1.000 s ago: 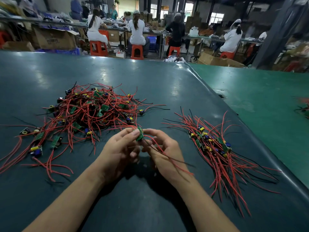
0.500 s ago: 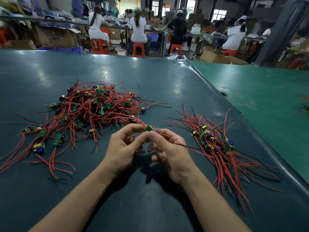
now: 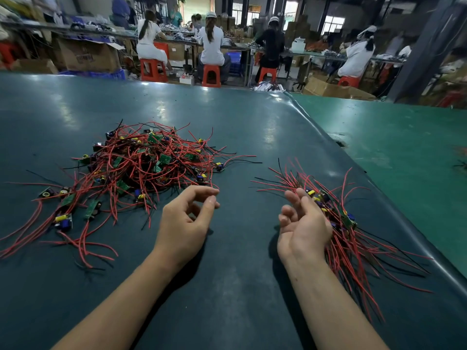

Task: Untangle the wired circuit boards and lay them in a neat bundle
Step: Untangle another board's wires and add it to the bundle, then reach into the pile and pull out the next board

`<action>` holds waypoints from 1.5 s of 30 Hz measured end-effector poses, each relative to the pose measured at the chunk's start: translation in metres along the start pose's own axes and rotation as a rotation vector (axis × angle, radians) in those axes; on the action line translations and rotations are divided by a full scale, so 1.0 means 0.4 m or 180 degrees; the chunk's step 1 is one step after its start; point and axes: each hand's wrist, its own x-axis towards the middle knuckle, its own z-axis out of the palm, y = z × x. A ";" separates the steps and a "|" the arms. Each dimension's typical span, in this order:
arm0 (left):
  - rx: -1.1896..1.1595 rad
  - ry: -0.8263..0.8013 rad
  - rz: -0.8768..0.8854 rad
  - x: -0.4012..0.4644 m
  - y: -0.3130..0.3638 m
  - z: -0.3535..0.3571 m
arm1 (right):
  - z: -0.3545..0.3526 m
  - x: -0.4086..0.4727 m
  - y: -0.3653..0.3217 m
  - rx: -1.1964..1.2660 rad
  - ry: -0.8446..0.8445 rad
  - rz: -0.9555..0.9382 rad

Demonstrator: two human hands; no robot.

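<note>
table cover point(image 3: 227, 286): smooth dark teal sheet, semi-glossy, showing light glare. adjoining mat point(image 3: 404, 147): brighter green, smooth. wires point(image 3: 141, 168): red and black plastic insulation, slight sheen. circuit boards point(image 3: 164, 159): green laminate. stools point(image 3: 211, 75): orange plastic. boxes point(image 3: 86, 56): matt brown cardboard.

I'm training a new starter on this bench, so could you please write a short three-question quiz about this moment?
1. True or false: the left hand grips a board.
2. Which lies nearer the right hand: (a) the tangled pile, (b) the neat bundle?
3. What colour are most of the wires?

Key: 1 false, it holds nothing. 2 b, the hand is right beside the bundle. 3 red.
</note>
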 end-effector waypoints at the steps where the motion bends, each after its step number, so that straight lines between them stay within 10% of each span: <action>1: 0.0284 0.0093 0.0127 0.001 0.000 -0.007 | 0.002 0.000 0.002 -0.0093 -0.0009 -0.0022; 6: 0.2253 0.0706 0.0868 0.032 -0.008 -0.068 | 0.010 -0.007 0.031 -0.0891 -0.0524 -0.0352; 10: 0.2903 0.0814 0.0046 0.070 -0.056 -0.124 | 0.008 -0.016 0.043 -0.1236 -0.0888 -0.0427; 21: 0.3275 0.0527 -0.0549 0.104 -0.081 -0.124 | -0.001 -0.046 0.041 -0.1906 -0.1514 -0.0505; 45: 0.2506 0.1517 0.0057 0.118 -0.080 -0.132 | 0.001 -0.036 0.037 -0.1842 -0.1497 -0.0417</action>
